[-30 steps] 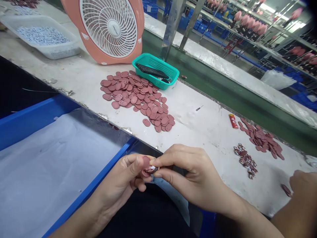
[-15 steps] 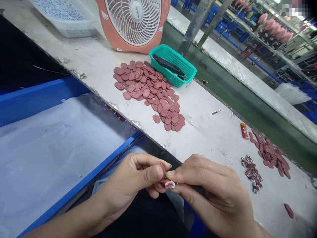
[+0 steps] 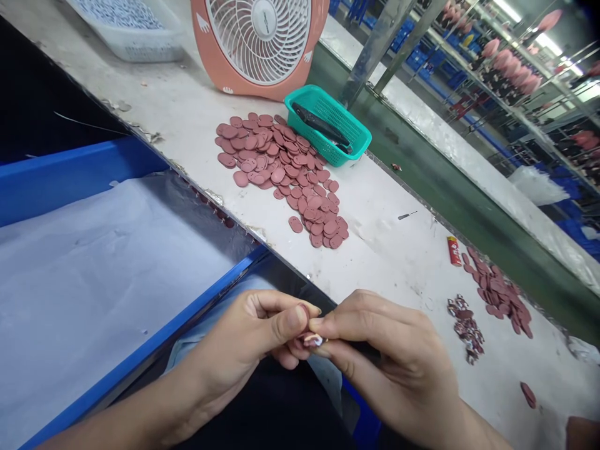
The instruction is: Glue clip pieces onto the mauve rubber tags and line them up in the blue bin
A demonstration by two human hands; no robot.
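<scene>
Nearest us, our left hand (image 3: 267,328) and right hand (image 3: 396,347) meet just short of the white table (image 3: 384,256), fingers and thumbs of both pinched on a small reddish piece (image 3: 311,340) with a shiny patch, mostly hidden between them. We judge it light, thin and somewhat bendy, easily slipped from a loose grip; its rim looks the best hold, clear of the shiny patch. Farther off lie a heap of reddish ovals (image 3: 281,172), a green basket (image 3: 359,145) and an orange fan (image 3: 262,37).
</scene>
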